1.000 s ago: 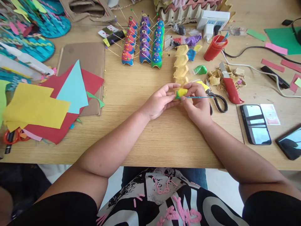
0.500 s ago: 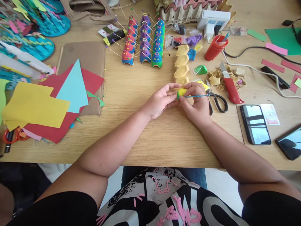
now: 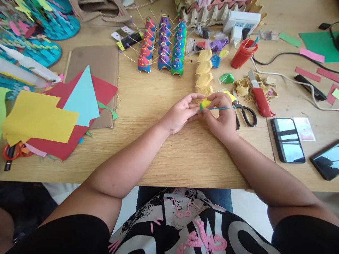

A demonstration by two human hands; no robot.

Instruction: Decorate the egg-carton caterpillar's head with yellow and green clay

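Note:
My left hand (image 3: 179,112) is closed at the near end of a tan egg-carton strip (image 3: 203,67), fingers against its left side. That end bears a smooth yellow coating (image 3: 206,103), with a small green piece (image 3: 201,105) on its front. My right hand (image 3: 221,114) pinches a thin blue stick (image 3: 221,108), its tip by the green piece; the other fingers rest over the yellow end. Fingers partly hide both the yellow end and the tip. Black-handled scissors (image 3: 245,112) lie just right of my right hand, near a yellow wrapper (image 3: 230,94).
Three painted egg-carton caterpillars (image 3: 164,61) with stick feelers stand beyond my left hand. A red cup (image 3: 242,54), a red-handled knife (image 3: 259,100) and a phone (image 3: 287,140) are on the right. Coloured paper (image 3: 39,118) covers cardboard (image 3: 92,56) on the left.
Almost nothing differs. Both hands keep their hold, with only a slight shift of fingers and stick tip at the green piece.

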